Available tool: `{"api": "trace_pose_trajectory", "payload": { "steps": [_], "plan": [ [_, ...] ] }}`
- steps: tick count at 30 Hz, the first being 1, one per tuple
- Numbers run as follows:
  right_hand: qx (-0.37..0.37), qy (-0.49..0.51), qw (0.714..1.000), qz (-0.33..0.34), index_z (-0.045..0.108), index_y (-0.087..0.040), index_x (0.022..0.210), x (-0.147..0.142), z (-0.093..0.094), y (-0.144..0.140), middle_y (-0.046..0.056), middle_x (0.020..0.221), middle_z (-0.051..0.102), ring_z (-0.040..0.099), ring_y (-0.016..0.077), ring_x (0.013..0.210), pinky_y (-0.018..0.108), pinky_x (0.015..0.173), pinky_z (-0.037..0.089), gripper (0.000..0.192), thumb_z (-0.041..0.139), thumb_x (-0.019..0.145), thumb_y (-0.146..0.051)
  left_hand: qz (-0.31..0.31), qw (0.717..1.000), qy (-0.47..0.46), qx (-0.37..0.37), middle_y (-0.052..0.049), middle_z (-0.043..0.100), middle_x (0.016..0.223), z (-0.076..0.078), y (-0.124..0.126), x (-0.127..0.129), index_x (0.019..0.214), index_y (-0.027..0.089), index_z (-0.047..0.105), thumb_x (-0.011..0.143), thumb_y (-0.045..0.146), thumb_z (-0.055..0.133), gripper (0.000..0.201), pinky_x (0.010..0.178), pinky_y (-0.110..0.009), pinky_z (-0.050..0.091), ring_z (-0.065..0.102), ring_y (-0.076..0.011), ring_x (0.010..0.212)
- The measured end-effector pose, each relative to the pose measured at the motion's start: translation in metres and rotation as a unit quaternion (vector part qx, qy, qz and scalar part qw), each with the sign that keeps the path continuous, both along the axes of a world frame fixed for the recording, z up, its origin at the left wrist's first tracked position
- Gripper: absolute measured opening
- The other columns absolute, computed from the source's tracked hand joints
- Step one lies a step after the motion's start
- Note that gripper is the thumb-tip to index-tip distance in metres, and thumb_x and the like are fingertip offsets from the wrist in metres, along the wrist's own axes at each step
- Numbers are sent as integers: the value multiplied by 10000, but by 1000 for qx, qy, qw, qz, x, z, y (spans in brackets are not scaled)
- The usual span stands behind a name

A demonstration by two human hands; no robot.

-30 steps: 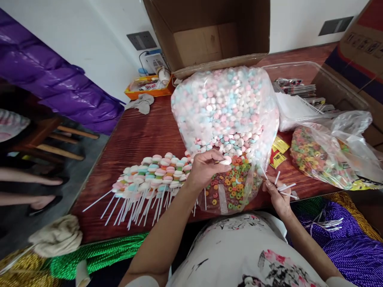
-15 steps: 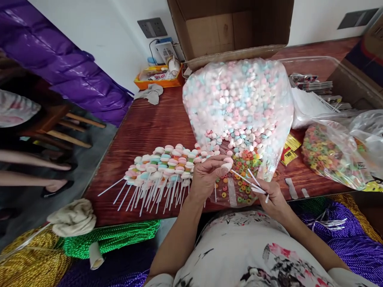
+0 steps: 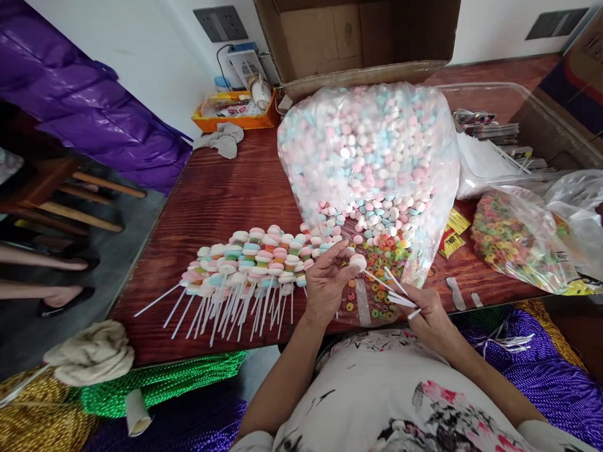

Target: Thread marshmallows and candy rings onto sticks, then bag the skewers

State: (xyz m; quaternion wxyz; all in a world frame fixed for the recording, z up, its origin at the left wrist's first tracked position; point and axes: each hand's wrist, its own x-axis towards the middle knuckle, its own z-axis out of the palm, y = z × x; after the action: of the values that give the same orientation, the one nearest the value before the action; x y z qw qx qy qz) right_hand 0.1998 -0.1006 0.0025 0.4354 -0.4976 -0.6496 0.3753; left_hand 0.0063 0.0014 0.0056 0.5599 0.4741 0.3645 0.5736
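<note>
A pale marshmallow [image 3: 358, 262] is pinched between the thumb and fingers of my left hand [image 3: 326, 285]. My right hand [image 3: 429, 312] is closed around several white sticks [image 3: 400, 300]. One of these sticks reaches left, its tip meeting the marshmallow; I cannot tell how deep it goes. Left of my hands lies a pile of marshmallow skewers [image 3: 261, 256], with coloured rings between the marshmallows and sticks pointing toward me. Just beyond my hands are loose gummy rings [image 3: 389, 251], at the mouth of a big clear bag of pastel marshmallows [image 3: 372, 144].
An open cardboard box [image 3: 330, 44] stands behind the bag. At right are a clear bin [image 3: 499, 91], a bag of gummy rings [image 3: 504, 235] and yellow packets [image 3: 455, 232]. An orange tray [image 3: 235, 120] and a grey cloth [image 3: 223, 139] lie back left. Another person's legs [image 3: 42, 276] show at left.
The marshmallow in my left hand has turned, and the stick tip now meets it. My right hand still grips the sticks. The whole view has shifted slightly.
</note>
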Motion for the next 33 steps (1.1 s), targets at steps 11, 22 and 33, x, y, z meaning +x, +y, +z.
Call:
{"api": "trace_pose_trajectory", "payload": {
  "steps": [11, 22, 33],
  "plan": [
    [-50, -54, 997, 7, 704, -192, 1132, -3, 5, 1, 24, 792, 690, 586, 160, 679, 251, 661, 460, 394, 410, 886, -100, 52, 954, 188, 228, -25, 760, 961, -5, -5, -3, 934, 268, 780, 765, 149, 806, 209, 825, -343, 595, 713, -172, 897],
    [-89, 91, 991, -48, 640, -186, 748, -14, -20, 15, -27, 599, 414, 340, 114, 557, 237, 511, 319, 306, 517, 970, -357, 52, 865, 312, 391, -30, 789, 1000, -4, -5, -13, 988, 279, 751, 857, 104, 673, 232, 807, -384, 629, 751, -204, 929],
    [-95, 136, 986, -19, 529, -198, 686, -34, -5, 22, -38, 601, 389, 338, 107, 571, 240, 532, 319, 386, 497, 987, -436, 72, 942, 217, 244, -70, 730, 1226, 5, -8, -3, 1248, 263, 674, 840, 174, 738, 423, 929, -378, 615, 715, -210, 1065]
  ]
}}
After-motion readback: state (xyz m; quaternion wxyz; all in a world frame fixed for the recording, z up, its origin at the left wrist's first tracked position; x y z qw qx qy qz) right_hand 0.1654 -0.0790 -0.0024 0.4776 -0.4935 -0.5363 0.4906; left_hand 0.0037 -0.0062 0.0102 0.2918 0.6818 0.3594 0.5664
